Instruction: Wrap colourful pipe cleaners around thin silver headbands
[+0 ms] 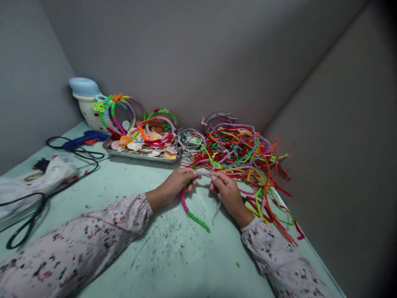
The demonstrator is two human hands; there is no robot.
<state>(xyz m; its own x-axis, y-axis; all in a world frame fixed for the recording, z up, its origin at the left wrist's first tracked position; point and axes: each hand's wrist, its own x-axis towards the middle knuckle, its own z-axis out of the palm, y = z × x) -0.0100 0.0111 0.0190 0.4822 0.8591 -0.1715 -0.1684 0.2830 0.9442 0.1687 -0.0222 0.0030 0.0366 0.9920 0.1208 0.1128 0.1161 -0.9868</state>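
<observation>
Between my two hands runs a short stretch of wire wrapped in a purple pipe cleaner point(204, 174). My left hand point(183, 181) is closed on the wrapped wire, and its pink and green part point(189, 210) curves down below the fingers. Thumb and fingertips of my right hand point(226, 188) pinch the purple pipe cleaner. A bare grey wire end point(216, 213) hangs beneath the right hand. Just behind the hands lies a big tangled pile of coloured pipe cleaners point(238, 147).
A metal tray point(139, 157) of seashells with wrapped rings on top stands behind my left hand. Coiled wire point(190, 140) lies beside it. Farther left are a spotted container point(88, 107), a blue glue gun point(85, 138), a black cable point(74, 178) and a plastic bag point(46, 178). Grey walls enclose the table.
</observation>
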